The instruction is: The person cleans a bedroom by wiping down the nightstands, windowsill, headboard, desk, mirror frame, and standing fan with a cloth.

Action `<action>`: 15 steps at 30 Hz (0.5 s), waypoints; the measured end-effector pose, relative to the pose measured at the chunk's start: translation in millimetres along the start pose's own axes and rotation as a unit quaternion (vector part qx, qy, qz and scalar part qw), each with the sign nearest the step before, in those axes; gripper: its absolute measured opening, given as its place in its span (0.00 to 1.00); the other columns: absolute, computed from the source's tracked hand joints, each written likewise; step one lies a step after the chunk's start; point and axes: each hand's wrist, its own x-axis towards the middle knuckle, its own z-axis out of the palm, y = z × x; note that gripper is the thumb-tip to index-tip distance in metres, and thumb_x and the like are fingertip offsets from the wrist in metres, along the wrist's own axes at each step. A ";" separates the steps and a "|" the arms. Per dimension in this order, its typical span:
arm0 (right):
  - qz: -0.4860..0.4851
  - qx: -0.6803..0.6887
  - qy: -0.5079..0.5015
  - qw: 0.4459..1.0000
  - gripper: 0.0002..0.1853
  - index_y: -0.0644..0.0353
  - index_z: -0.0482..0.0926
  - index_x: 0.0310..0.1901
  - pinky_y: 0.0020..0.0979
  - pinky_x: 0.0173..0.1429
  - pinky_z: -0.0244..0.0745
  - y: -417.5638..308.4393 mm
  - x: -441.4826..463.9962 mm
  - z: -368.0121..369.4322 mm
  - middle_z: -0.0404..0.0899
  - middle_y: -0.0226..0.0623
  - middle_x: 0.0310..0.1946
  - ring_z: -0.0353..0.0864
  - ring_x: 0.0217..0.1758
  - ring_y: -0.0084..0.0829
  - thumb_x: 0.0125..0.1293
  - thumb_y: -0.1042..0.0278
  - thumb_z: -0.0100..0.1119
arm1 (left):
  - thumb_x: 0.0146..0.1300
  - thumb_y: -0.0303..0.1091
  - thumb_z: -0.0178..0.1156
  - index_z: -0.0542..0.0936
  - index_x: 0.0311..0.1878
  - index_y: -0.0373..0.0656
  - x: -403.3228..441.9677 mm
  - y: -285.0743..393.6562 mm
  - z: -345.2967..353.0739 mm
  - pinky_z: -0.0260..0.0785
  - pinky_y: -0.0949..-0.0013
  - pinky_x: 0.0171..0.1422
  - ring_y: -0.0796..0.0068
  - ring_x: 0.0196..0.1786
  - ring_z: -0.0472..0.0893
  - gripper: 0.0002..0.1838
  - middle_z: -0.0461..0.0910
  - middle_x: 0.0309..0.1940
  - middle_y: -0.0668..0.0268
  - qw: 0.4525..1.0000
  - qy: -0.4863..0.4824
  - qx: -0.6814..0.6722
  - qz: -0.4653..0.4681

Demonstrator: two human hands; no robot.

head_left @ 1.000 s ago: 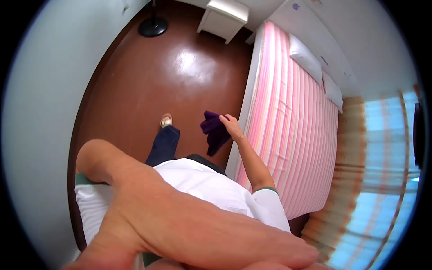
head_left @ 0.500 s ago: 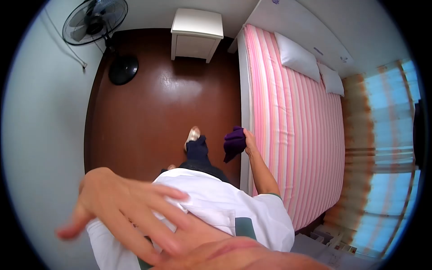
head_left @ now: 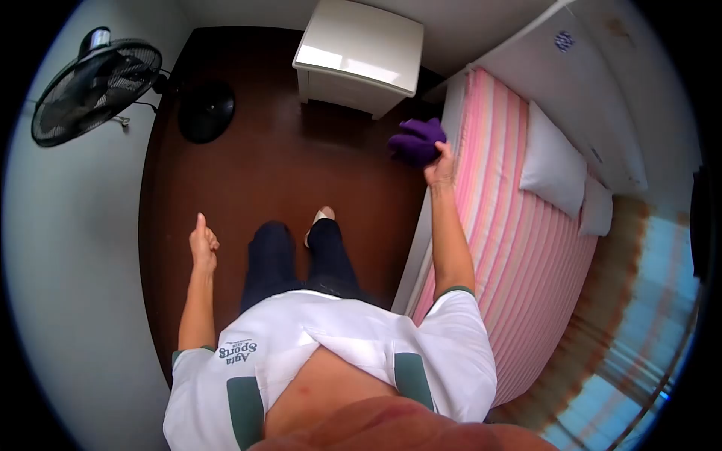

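In the head view, a bunched purple cloth [head_left: 417, 141] hangs from my right hand [head_left: 441, 165]. The fingers of that hand are closed on the cloth's near side, above the floor beside the bed's edge. My left hand [head_left: 204, 246] is held out over the floor on the left. Its fingers are curled in, one digit points forward, and nothing shows in them. The white nightstand [head_left: 361, 45] stands just beyond the cloth.
A bed with a pink striped sheet [head_left: 504, 248] runs along the right, with white pillows [head_left: 553, 161] at its headboard. On the left stands a black fan [head_left: 98, 92] on a round base [head_left: 207, 113]. Brown floor [head_left: 226, 173] lies between bed and wall.
My left hand, spread close to the camera before, has dropped away to the left with its fingers curled. My right hand has carried the cloth forward. The nightstand looks nearer.
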 end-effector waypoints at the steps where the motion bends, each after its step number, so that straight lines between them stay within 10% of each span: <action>1: -0.013 -0.005 -0.019 1.000 0.17 0.61 0.68 0.49 0.33 0.56 0.67 -10.6 24.6 17.4 0.73 0.36 0.43 0.73 0.47 0.32 0.55 0.73 0.47 | 0.62 0.54 0.50 0.53 0.10 0.54 9.8 -4.6 10.4 0.44 0.77 0.16 0.84 0.10 0.51 0.29 0.50 0.07 0.76 1.000 -0.003 0.000 -0.023; 9: -0.080 -0.171 0.033 0.982 0.19 0.63 0.68 0.52 0.29 0.56 0.66 37.2 259.2 -3.6 0.73 0.37 0.47 0.72 0.49 0.30 0.60 0.64 0.53 | 0.63 0.54 0.48 0.61 0.13 0.50 152.5 -23.1 99.3 0.50 0.77 0.19 0.83 0.13 0.57 0.26 0.58 0.09 0.74 0.990 -0.036 0.104 -0.090; 12: -0.105 -0.623 0.083 0.771 0.27 0.68 0.68 0.55 0.40 0.67 0.51 110.9 351.0 -57.5 0.64 0.51 0.59 0.60 0.63 0.45 0.62 0.53 0.49 | 0.64 0.51 0.48 0.62 0.14 0.49 205.8 -11.1 141.3 0.51 0.77 0.20 0.83 0.15 0.59 0.25 0.60 0.11 0.73 0.984 -0.035 0.120 -0.130; 14: -0.258 -0.834 0.068 0.482 0.30 0.72 0.69 0.51 0.49 0.67 0.47 169.6 352.7 3.2 0.64 0.50 0.57 0.55 0.64 0.52 0.57 0.51 0.52 | 0.65 0.51 0.47 0.63 0.14 0.49 229.8 7.8 175.6 0.51 0.77 0.21 0.83 0.15 0.59 0.25 0.60 0.11 0.73 0.984 -0.036 0.113 -0.133; 15: -0.284 -0.820 -0.038 0.495 0.25 0.65 0.71 0.51 0.48 0.66 0.51 201.1 349.2 46.9 0.68 0.53 0.53 0.59 0.62 0.51 0.56 0.56 0.53 | 0.65 0.50 0.47 0.63 0.14 0.49 248.0 14.9 193.6 0.52 0.77 0.22 0.83 0.16 0.59 0.25 0.60 0.11 0.73 0.987 -0.040 0.099 -0.123</action>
